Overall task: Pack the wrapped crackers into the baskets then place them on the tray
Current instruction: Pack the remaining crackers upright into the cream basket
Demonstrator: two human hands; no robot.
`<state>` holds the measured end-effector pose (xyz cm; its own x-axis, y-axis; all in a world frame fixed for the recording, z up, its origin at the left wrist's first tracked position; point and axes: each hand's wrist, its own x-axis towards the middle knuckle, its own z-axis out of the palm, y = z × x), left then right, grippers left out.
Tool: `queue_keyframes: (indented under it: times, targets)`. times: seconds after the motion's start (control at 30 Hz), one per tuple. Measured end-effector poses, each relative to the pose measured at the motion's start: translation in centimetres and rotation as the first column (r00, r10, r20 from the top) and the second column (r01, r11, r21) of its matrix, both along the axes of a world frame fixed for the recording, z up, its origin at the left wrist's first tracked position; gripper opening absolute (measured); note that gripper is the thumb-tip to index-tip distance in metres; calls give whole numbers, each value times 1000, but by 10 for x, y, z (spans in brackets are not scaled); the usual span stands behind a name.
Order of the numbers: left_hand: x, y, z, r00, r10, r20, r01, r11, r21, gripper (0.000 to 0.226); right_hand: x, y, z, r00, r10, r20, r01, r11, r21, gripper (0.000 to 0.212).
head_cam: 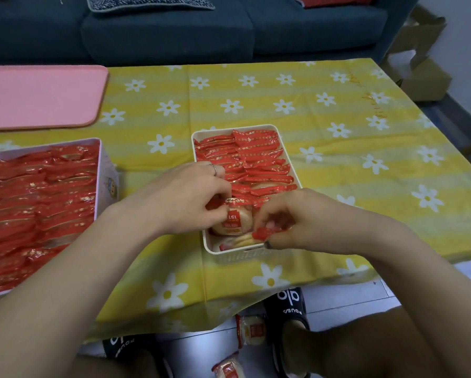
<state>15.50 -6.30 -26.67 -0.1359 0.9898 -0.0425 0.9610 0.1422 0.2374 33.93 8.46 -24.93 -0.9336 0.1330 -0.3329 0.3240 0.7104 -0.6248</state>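
On the flowered tablecloth point(324, 159), your left hand point(185, 197) and right hand point(297, 219) each pinch wrapped crackers point(230, 219) in the basket's point(289, 165) near end.

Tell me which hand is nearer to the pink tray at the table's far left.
Left. The left hand works at the white basket's left side, on the pink tray's side. The right hand sits at the basket's near right corner, farther from the tray.

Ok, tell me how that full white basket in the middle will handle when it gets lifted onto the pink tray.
The white basket looks like rigid plastic, so it should hold its shape. Packed nearly full of wrapped crackers, it is probably light for its size. The glossy wrappers stand loosely on edge and may slide or spill if it tilts.
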Motion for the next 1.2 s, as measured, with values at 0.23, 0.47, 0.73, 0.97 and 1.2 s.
queue_keyframes:
  times: [0.23,0.47,0.73,0.97,1.2]
  targets:
    - [-1,-2,2,992,-26,126,15,996,84,28,1,11,9,957,-207,-203,179,973,-148,8]
    - [2,0,4,936,52,349,-125,974,190,11,1,15,11,923,-317,-219,246,922,-298,20]
    - [-2,3,11,828,189,529,-395,865,309,18,0,9,17,940,-258,-226,203,950,-238,43]
    - [-9,2,20,725,313,613,-588,744,317,29,-17,-19,-2,927,45,-372,38,976,213,23]
    - [-25,-8,21,648,434,626,-697,669,258,37,-43,-37,-37,849,312,-425,-17,822,569,25]
